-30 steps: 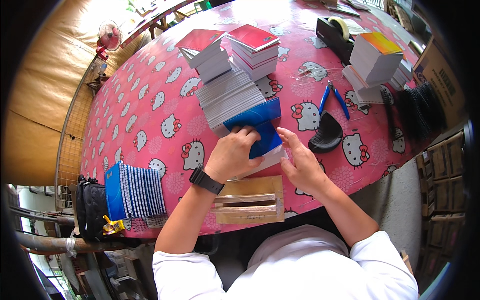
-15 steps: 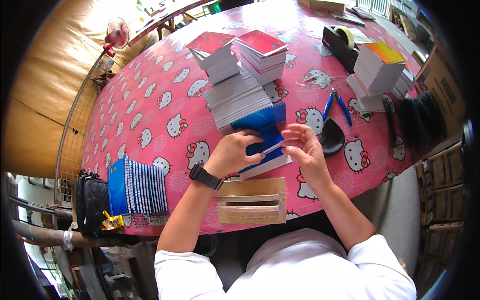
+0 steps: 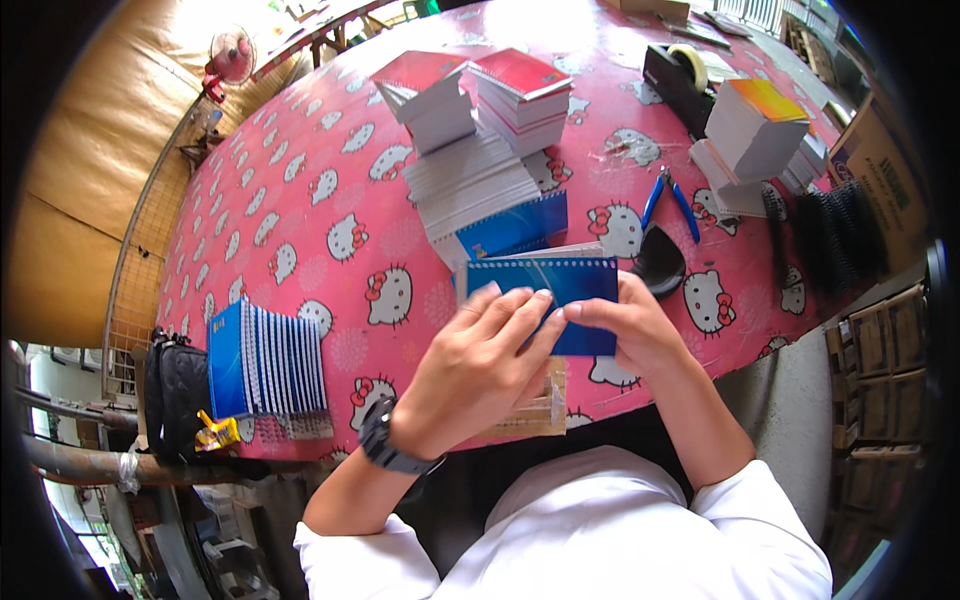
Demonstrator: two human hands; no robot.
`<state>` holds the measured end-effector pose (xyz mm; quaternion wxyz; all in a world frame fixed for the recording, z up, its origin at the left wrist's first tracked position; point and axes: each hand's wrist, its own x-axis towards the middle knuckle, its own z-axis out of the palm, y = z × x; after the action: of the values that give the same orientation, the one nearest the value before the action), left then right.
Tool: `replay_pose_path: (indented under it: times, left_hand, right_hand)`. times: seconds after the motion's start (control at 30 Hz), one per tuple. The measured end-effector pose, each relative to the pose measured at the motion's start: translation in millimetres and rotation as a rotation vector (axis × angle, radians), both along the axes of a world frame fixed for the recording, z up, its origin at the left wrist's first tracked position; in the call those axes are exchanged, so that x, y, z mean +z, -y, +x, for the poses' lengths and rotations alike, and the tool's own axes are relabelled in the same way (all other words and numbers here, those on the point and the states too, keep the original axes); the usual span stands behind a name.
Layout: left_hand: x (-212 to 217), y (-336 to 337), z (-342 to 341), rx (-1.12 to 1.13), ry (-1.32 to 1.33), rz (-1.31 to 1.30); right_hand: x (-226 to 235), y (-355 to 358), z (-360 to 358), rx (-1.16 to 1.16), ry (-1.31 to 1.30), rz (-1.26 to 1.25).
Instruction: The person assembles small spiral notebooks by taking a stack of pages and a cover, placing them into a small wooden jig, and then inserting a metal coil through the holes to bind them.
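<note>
Fingers of right hand: pinching right side of the blue-covered punched booklet, thumb on the cover. Left hand: fingers laid across the cover; thumb hidden, cannot tell whether it grips. Booklet is in front of the torso, near side of the punched page stack. Handling estimate: light; cover bendy, probably slick; unbound leaves could slip. Best hold: both side edges, clear of the hole row.
</note>
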<state>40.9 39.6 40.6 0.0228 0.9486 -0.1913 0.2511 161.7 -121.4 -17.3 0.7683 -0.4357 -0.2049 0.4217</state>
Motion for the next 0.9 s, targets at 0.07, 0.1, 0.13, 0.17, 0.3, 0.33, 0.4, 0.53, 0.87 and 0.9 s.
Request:
replay_pose_path:
  times: [0.07, 0.1, 0.13, 0.17, 0.3, 0.33, 0.4, 0.53, 0.87, 0.9]
  left_hand:
    - [24, 3, -22, 0.097, 0.040, -0.139]
    - [25, 3, -29, 0.142, 0.080, -0.263]
    - [16, 3, -36, 0.205, 0.146, -0.484]
    - [5, 0, -44, 0.217, 0.123, -0.592]
    - [-19, -13, -76, 0.145, -0.090, -0.659]
    - [-20, -12, -76, 0.132, -0.081, -0.645]
    - [-21, -7, -77, 0.155, -0.052, -0.680]
    - [-23, 18, -80, 0.339, 0.013, -1.038]
    - [-52, 23, -77, 0.408, 0.051, -1.094]
    - [-59, 27, -77, 0.314, -0.016, -1.280]
  right_hand:
    - [15, 14, -19, -0.025, 0.427, -0.035]
    - [22, 25, -24, 0.044, 0.708, -0.110]
    - [13, 29, -32, 0.032, 0.805, -0.056]
    - [9, 28, -36, 0.011, 0.961, -0.023]
    - [-4, 32, -43, -0.026, 1.101, 0.006]
    - [-6, 35, -42, -0.020, 1.102, -0.004]
    - [-7, 37, -45, -0.023, 1.099, -0.018]
    - [-14, 35, -47, -0.051, 1.007, -0.018]
    - [-36, 39, -45, -0.084, 0.943, -0.052]
    - [-40, 29, -54, -0.119, 0.860, 0.012]
